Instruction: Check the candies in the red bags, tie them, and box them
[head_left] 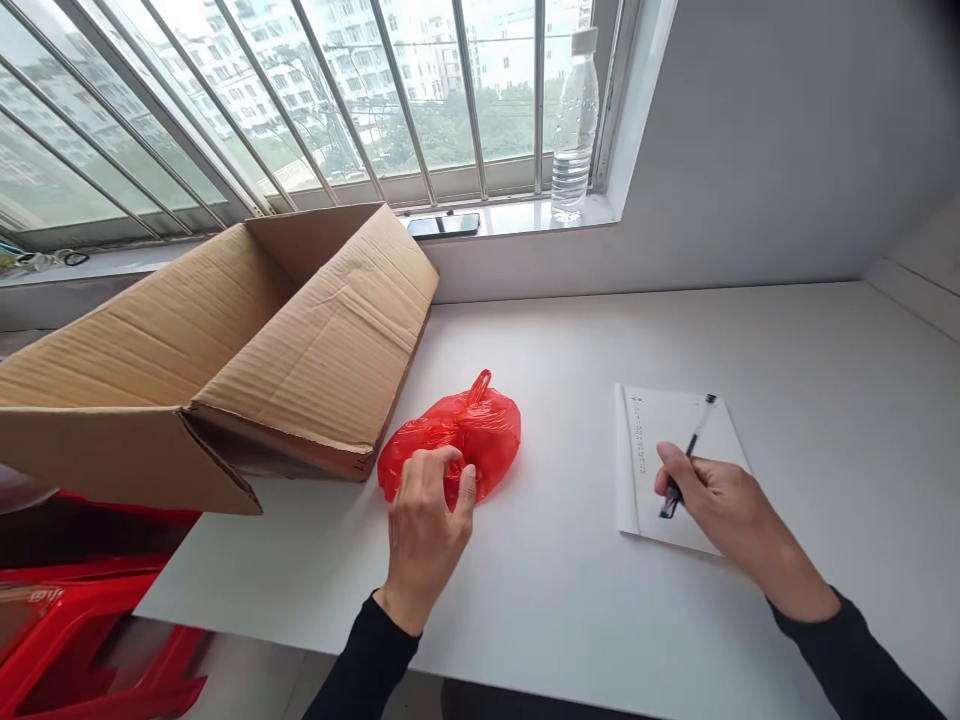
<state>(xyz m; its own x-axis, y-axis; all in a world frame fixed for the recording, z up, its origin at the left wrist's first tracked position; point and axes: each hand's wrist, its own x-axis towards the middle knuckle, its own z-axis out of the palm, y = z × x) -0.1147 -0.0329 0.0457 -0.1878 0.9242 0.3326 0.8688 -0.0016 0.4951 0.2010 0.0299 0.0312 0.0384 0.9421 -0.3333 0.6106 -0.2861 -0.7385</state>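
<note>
A knotted red plastic bag sits on the white table, its loop handle sticking up. My left hand reaches to the bag's near side, with fingers curved and a gap between thumb and index finger. Whether the fingertips touch the bag I cannot tell. Over on the right, my right hand is closed around a pen with a clear barrel and black ends. Under the pen lies a white notebook with a column of small writing along its left side.
An open cardboard box stands left of the bag, overhanging the table. On the windowsill are a phone and a water bottle. Red plastic stools stand below at left. Metal bars cross the window.
</note>
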